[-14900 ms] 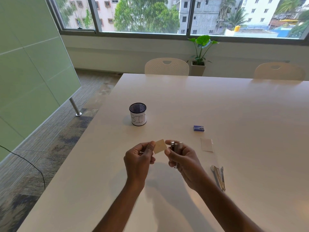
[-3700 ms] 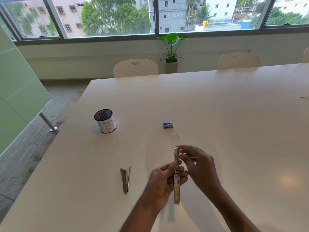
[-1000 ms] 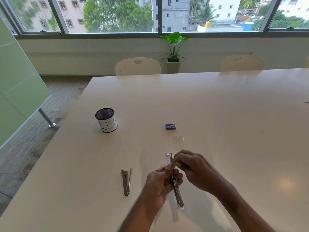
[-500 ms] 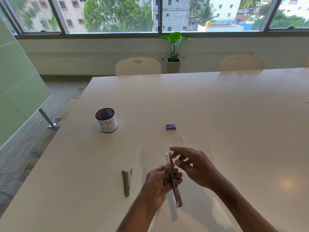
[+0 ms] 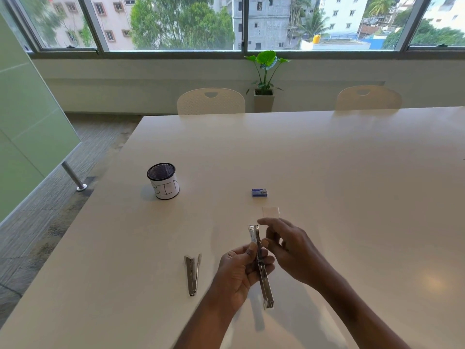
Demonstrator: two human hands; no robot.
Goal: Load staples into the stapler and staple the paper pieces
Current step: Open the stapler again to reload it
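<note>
Stapler (image 5: 261, 268), opened out into a long metal strip, is held above the counter (image 5: 327, 159) in the left hand (image 5: 239, 270), fingers wrapped around its middle, one end pointing away, the other toward the person. Right hand (image 5: 292, 250) just right of it, fingers loosely spread, thumb tip touching the strip near the left thumb; not gripping anything visible. Paper piece (image 5: 270, 212) lies flat just beyond the right fingertips. Small blue staple box (image 5: 259, 192) further out past the paper. Second metal stapler part (image 5: 192, 274) lies on the counter left of the left hand, apart from it. Mesh cup marked BIN (image 5: 163, 180) far left and beyond the hands.
</note>
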